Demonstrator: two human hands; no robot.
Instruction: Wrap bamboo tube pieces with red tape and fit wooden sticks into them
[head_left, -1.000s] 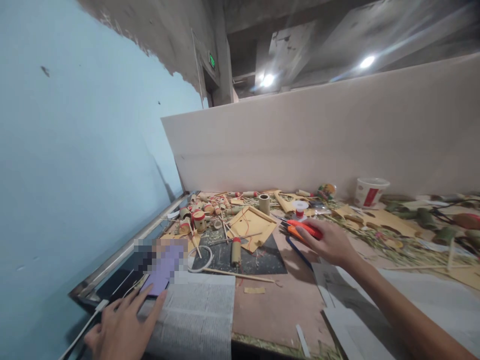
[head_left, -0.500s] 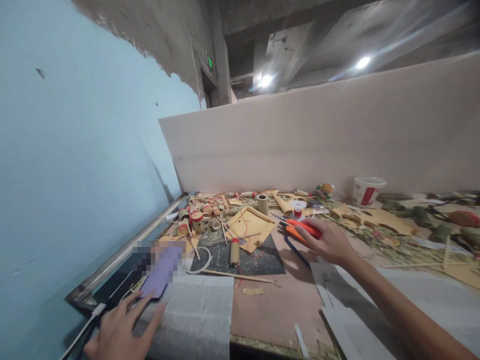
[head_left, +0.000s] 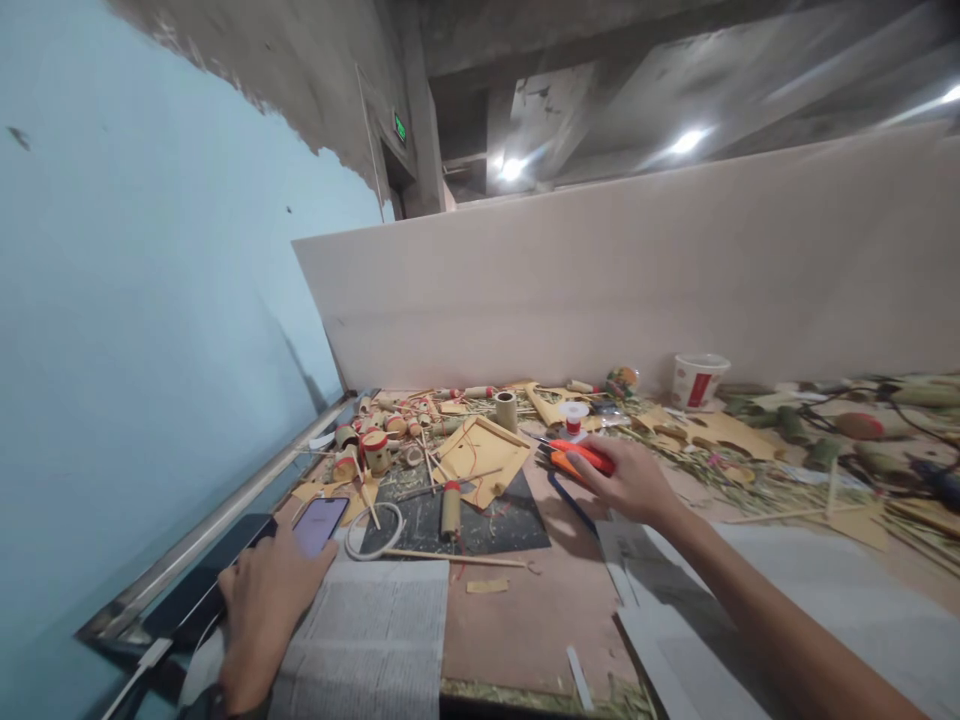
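My left hand (head_left: pixel 271 590) is closed around the lower part of a smartphone (head_left: pixel 321 525) with a lit screen, thumb along its right edge. My right hand (head_left: pixel 626 478) has its fingers wrapped on the red-orange handles of pliers (head_left: pixel 576 455), whose dark tips point left, low over the table. Between the hands, a bamboo tube with a red end (head_left: pixel 450 512) rests on a black mat (head_left: pixel 517 525). Beyond it sits a yellow board (head_left: pixel 480 455) with red string across it. A white ring (head_left: pixel 375 530) lies just right of the phone.
Several small red-banded bamboo pieces (head_left: pixel 375 450) crowd the back left. A spool of red thread (head_left: pixel 574 422) and a paper cup (head_left: pixel 699 382) stand farther back. Newspaper (head_left: pixel 367 630) covers the front left, and a dark box (head_left: pixel 214 570) lies by the blue wall (head_left: pixel 150 380).
My left hand has moved forward from the phone's near edge and closed around it. My right hand still holds the pliers. The view has turned slightly right.
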